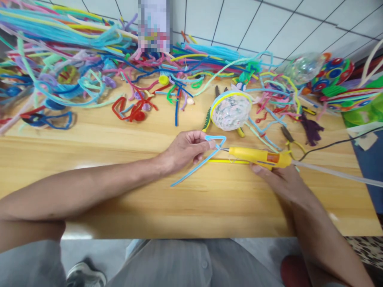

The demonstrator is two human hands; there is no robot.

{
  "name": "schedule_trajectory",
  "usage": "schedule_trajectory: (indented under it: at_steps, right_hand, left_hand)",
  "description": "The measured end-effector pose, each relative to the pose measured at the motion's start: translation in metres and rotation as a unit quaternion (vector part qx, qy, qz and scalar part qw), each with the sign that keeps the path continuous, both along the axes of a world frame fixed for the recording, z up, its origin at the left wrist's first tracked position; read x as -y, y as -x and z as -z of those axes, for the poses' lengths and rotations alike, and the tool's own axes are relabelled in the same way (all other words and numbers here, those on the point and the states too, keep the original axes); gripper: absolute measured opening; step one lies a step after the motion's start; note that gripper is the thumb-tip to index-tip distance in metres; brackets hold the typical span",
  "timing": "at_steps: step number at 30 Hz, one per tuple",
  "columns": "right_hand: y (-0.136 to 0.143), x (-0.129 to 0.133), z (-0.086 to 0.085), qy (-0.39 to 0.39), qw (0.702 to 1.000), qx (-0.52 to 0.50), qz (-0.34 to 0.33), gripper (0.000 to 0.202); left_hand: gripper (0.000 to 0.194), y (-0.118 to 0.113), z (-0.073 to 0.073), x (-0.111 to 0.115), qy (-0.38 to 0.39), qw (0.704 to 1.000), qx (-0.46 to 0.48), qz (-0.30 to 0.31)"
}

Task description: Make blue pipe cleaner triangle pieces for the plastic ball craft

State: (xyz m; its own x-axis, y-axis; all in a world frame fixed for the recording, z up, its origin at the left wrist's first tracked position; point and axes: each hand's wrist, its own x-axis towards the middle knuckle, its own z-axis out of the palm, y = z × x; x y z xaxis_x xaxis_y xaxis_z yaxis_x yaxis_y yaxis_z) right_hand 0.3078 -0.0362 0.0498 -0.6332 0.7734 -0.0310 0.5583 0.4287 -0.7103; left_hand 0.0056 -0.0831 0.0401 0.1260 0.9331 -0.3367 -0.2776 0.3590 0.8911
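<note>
Between the thumb and fingers of my left hand [191, 147] is a light blue pipe cleaner [193, 170], bent into a pointed loop at its upper end, its long tail slanting down left. My right hand [279, 177] is wrapped round a yellow glue gun [254, 155]. The gun's metal tip points left and meets the blue pipe cleaner, or sits just at it, near the bend. A straight yellow pipe cleaner [229, 161] lies on the table below the gun. A clear, speckled ball [231, 111] with a yellow and blue band round it sits just beyond my hands.
Piles of coloured pipe cleaners [89, 36] line the back of the wooden table [134, 207]. Pliers [291, 143] lie at the right, near a black cord [332, 144]. A clear ball [305, 67] and a decorated red and blue ball [335, 73] stand back right.
</note>
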Motion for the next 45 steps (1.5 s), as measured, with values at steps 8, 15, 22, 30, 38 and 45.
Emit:
schedule_trajectory:
  at_steps: [8, 15, 22, 30, 38, 45]
  right_hand:
    - [0.000, 0.001, 0.001, 0.011, 1.000, -0.006, 0.011, 0.025]
    - [0.000, 0.001, -0.001, 0.002, 1.000, -0.002, 0.011, 0.026]
    - [-0.001, 0.000, -0.001, 0.014, 1.000, -0.002, 0.006, 0.030]
    - [0.002, 0.000, -0.003, 0.037, 0.999, -0.017, 0.014, 0.034]
    - [-0.022, -0.008, -0.038, 0.043, 0.959, -0.226, 0.162, 0.034]
    - [-0.108, -0.053, -0.057, -0.126, 0.868, -0.216, 0.429, 0.029]
  left_hand:
    - [0.036, 0.000, 0.000, 0.000, -0.001, 1.000, 0.004, -0.002]
    - [0.038, 0.000, 0.001, 0.000, 0.005, 1.000, 0.009, -0.005]
    - [0.042, 0.001, 0.003, -0.001, 0.002, 1.000, 0.021, -0.009]
    - [0.043, 0.001, 0.003, -0.001, 0.007, 1.000, 0.021, -0.010]
    - [0.039, 0.005, 0.006, 0.002, 0.012, 1.000, 0.005, -0.001]
    - [0.036, 0.006, 0.009, 0.003, 0.005, 0.999, -0.032, 0.018]
